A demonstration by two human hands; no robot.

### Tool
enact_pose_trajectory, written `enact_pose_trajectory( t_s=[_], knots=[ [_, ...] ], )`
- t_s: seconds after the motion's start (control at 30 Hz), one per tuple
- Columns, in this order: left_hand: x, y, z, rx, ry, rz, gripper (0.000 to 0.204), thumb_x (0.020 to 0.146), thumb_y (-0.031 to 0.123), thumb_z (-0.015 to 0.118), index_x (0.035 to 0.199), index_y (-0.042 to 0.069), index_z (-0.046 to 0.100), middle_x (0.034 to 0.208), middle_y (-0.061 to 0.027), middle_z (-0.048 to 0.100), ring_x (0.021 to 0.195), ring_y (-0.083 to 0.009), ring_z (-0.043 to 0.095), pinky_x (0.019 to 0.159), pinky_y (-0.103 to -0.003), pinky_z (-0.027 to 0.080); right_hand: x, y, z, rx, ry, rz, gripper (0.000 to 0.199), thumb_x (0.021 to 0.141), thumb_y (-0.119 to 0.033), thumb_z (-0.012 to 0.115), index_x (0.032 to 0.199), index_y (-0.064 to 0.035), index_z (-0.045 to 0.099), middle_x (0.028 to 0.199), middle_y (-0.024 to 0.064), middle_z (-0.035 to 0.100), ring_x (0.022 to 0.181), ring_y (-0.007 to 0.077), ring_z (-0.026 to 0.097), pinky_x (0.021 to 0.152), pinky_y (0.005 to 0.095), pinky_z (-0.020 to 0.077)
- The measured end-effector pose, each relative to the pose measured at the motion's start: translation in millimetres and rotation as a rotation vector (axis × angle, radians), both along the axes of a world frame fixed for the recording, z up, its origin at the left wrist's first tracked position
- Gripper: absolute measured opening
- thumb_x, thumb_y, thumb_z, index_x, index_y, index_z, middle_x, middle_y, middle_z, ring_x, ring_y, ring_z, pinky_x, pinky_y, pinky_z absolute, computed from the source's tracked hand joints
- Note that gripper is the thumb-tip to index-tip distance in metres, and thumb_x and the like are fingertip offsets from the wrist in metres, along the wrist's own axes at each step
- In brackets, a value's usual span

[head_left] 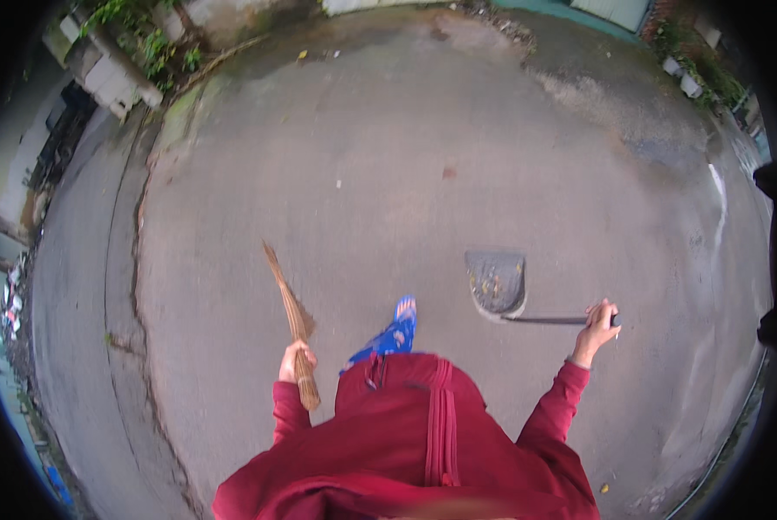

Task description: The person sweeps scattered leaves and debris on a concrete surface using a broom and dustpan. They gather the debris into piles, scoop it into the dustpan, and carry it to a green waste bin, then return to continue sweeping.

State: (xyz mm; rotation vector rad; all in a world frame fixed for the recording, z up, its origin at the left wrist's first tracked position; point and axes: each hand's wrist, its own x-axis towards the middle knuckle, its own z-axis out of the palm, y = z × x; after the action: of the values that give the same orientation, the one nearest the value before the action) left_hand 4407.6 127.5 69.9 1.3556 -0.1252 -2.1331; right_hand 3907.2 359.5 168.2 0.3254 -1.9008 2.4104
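A bundled twig broom (291, 305) is gripped in my left hand (294, 360), its bristles pointing forward and its bound butt end toward me. Out to the right, my right hand (598, 328) is closed around the dark end of a long-handled dustpan's handle (549, 321). The dustpan (498, 282) hangs or rests over the pavement left of that hand; I cannot tell whether it touches the ground. Inside its grey pan lie small yellowish and brown bits, likely leaves. Broom and dustpan are well apart.
Grey pavement (388, 199) spreads around me, with a small white scrap (338, 184) and a reddish-brown patch (449, 173) ahead. A cracked edge (142, 260) runs along the left. Plants (155, 52) and pale blocks (111, 82) stand far left. White containers (690, 85) sit far right.
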Motion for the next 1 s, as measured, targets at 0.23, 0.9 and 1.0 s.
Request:
enact_pose_trajectory(
  t_s=[0.23,0.9,1.0],
  knots=[
    [-135,-156,21,-0.159,-0.331,-0.569,0.016,0.064,0.01,0.054,0.076,0.004,0.045,0.053,-0.0047,0.045,0.042,-0.0148,0.045,0.039,-0.027,0.041,-91,-127,-28,0.706,-0.368,0.226,0.035,0.08,-0.037,0.052,0.063,-0.0061,0.049,0.06,-0.0013,0.044,0.051,0.0074,0.042,0.044,0.0222,0.0398],
    [-461,-492,7,-0.61,-0.84,-1.121,0.08,0.056,-0.001,0.056,0.128,0.012,0.023,0.067,-0.011,0.054,0.044,-0.0186,0.051,0.039,-0.031,0.044,-234,-310,-152,0.811,-0.367,0.289,0.035,0.077,-0.035,0.057,0.067,-0.0015,0.055,0.055,0.006,0.055,0.055,0.0122,0.052,0.054,0.0271,0.0416],
    [-503,-535,-27,-0.471,-0.853,-1.048,0.077,0.056,-0.002,0.055,0.126,0.011,0.025,0.061,-0.0094,0.052,0.043,-0.0185,0.05,0.038,-0.032,0.043,-244,-321,-151,1.03,-0.457,0.302,0.032,0.076,-0.032,0.058,0.069,-0.0004,0.056,0.058,0.0067,0.056,0.057,0.0111,0.052,0.056,0.0264,0.0414]
  ],
)
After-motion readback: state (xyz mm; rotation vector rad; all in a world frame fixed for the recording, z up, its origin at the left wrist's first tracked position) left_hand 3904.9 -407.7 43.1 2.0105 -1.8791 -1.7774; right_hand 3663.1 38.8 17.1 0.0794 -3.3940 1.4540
